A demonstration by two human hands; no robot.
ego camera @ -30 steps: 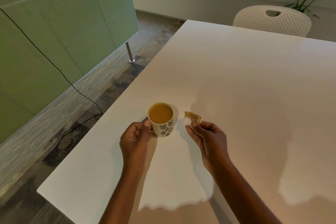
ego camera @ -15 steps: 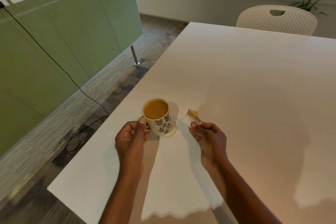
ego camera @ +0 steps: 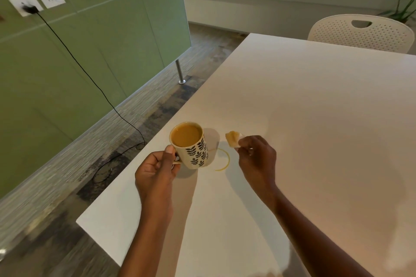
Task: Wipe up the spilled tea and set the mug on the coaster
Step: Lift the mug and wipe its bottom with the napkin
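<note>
White table (ego camera: 315, 119): left hand (ego camera: 155, 171) grips mug (ego camera: 191, 148), right hand (ego camera: 257, 159) pinches tissue (ego camera: 233, 138)

Mug (ego camera: 191, 145) above table (ego camera: 315, 119), left of tea ring (ego camera: 225, 162); tissue (ego camera: 234, 139) right of mug; chair (ego camera: 360, 32) behind table.

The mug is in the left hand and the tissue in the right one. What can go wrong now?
1. The mug is nearly full and looks tilted in the left hand; tea may slop over.
2. The tissue in the right hand is small and already stained, so it may smear the tea ring.
</note>
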